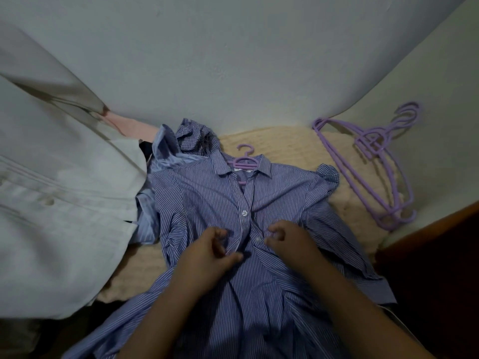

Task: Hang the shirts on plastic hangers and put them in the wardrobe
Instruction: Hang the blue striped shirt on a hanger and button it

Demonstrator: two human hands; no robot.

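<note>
Both hands work at the front of a blue-and-white striped shirt (207, 203) spread face-up on a cream knitted blanket (285, 143). The left hand (210, 252) pinches the placket edge between thumb and curled fingers, just below the shirt's fastened white button (245, 213). The right hand (285, 237), a short way across the placket from the left, has thumb and forefinger curled around a second button (258, 239) on the opposite edge of the fabric.

A purple plastic hanger (245, 161) is already inside the shirt, its hook poking out above the collar and its neck showing in the open collar.

Beyond the shirt's left shoulder, as the person sees it, lies a heap of other garments: a checked blue shirt (194, 133), a pale blue shirt (163, 149) and a glimpse of pink cloth (129, 125). A checked cuff or corner (328, 172) also peeks out past the striped shirt's right shoulder.

Well to the right of the shirt, a stack of spare purple hangers (375, 161) rests on the blanket's edge against a pale wall (233, 60). To the left of the shirt, a large white fabric surface with stitched seams (51, 203) fills the frame. A dark reddish-brown wooden edge (440, 229) shows at the right, below the spare hangers.
</note>
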